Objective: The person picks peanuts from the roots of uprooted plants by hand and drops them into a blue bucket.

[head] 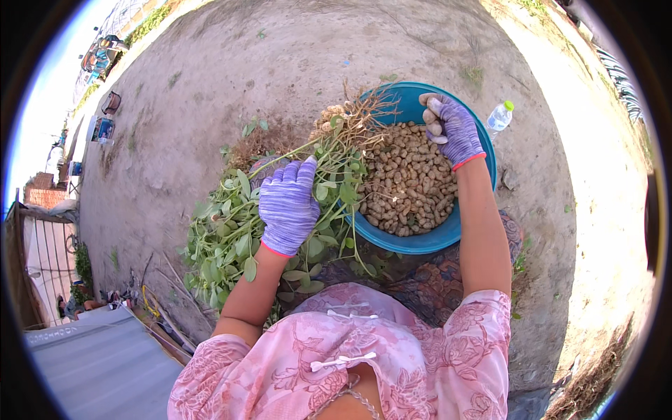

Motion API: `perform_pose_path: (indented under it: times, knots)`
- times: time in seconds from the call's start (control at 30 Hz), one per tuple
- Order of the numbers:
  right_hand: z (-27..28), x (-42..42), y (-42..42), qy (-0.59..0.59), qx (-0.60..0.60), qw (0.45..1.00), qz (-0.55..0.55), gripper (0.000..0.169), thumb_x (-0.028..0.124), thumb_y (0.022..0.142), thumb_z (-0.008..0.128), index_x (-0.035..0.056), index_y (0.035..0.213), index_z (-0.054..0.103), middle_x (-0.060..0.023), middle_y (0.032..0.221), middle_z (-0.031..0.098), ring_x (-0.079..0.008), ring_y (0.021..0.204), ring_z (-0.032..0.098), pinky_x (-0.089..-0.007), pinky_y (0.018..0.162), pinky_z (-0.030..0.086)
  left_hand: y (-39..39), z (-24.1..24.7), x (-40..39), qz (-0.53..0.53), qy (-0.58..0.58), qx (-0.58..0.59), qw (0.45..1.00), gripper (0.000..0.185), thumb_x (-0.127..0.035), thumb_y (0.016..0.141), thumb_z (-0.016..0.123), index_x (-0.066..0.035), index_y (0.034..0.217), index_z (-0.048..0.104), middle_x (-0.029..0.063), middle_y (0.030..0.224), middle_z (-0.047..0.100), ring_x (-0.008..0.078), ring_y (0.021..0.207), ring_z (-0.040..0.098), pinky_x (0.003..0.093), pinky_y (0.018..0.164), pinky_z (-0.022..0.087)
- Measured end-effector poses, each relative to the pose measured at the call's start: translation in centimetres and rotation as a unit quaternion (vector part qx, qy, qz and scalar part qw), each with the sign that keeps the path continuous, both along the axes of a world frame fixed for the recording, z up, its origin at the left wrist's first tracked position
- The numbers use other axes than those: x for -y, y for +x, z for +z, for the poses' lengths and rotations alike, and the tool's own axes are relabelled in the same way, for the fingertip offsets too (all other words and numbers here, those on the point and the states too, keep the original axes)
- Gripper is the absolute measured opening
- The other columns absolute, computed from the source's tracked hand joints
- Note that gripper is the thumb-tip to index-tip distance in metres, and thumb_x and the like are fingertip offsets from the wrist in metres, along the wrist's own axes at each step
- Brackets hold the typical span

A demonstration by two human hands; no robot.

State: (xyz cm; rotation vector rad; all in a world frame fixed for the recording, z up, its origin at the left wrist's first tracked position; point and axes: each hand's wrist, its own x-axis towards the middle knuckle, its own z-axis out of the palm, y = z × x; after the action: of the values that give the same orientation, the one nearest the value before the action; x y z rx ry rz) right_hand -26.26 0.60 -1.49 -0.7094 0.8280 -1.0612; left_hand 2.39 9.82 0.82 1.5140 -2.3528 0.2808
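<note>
My left hand (289,207), in a purple knitted glove, grips the stems of a leafy bunch of peanut plants (231,241). The bunch's roots (370,113) reach over the left rim of a blue plastic tub (415,244), with a cluster of pale peanut pods (332,116) among them. Unshelled peanuts (412,181) fill the tub's bottom in a heap. Above the tub's right side is my right hand (449,126), gloved alike, its fingers curled inward. Whether those fingers hold a pod cannot be told.
A plastic water bottle (499,119) with a green cap is right of the tub. A stone (509,179) lies near its rim. Dry sticks (176,315) and a grey corrugated sheet (105,362) are at lower left. Farther off stand a parked vehicle (102,55) and a metal gate (50,262).
</note>
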Motion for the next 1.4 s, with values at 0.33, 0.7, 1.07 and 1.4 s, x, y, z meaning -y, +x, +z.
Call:
perform_pose_path:
  times: [0.33, 0.7, 1.07, 1.4]
  knots:
    - [2.2, -3.6, 9.2, 0.041, -0.323, 0.936, 0.130, 0.076, 0.045, 0.077, 0.056, -0.0006, 0.128, 0.023, -0.0151, 0.111, 0.050, -0.0187, 0.088, 0.055, -0.0299, 0.063, 0.052, 0.3, 0.1, -0.3, -0.006, 0.004, -0.006, 1.000, 0.054, -0.002, 0.055, 0.052, -0.004, 0.109, 0.050, 0.0145, 0.093, 0.054, 0.0303, 0.082, 0.053, 0.0396, 0.071, 0.041]
    - [-0.7, -4.2, 11.4, 0.080, 0.148, 0.981, -0.101, 0.062, -0.006, 0.068, 0.053, 0.0031, 0.125, 0.029, -0.0132, 0.091, 0.057, -0.0215, 0.079, 0.056, -0.0360, 0.064, 0.049, 3.4, 8.1, 4.1, -0.070, 0.017, -0.042, 0.997, 0.090, -0.057, 0.057, 0.065, -0.001, 0.122, 0.038, 0.0207, 0.121, 0.042, 0.0321, 0.112, 0.040, 0.0394, 0.094, 0.032]
    - [-1.4, -3.1, 13.8, -0.085, 0.518, 0.849, -0.059, 0.043, 0.034, 0.090, 0.026, 0.0099, 0.124, 0.037, -0.0091, 0.126, 0.039, -0.0263, 0.113, 0.039, -0.0409, 0.094, 0.034, 0.8, 3.5, 1.4, -0.105, 0.617, -0.410, 0.663, 0.102, -0.021, 0.058, 0.078, -0.005, 0.134, 0.011, 0.0083, 0.123, 0.042, 0.0137, 0.113, 0.037, 0.0303, 0.096, 0.028]
    - [-2.8, -1.7, 7.8, 0.015, 0.131, 0.981, -0.142, 0.029, 0.019, 0.085, 0.047, 0.0053, 0.111, 0.047, -0.0075, 0.097, 0.055, -0.0182, 0.083, 0.054, -0.0283, 0.069, 0.049, 2.6, 4.7, 5.8, -0.023, 0.551, -0.279, 0.786, 0.055, -0.016, 0.065, 0.071, -0.003, 0.113, 0.048, 0.0067, 0.095, 0.059, 0.0136, 0.085, 0.054, 0.0282, 0.077, 0.043]
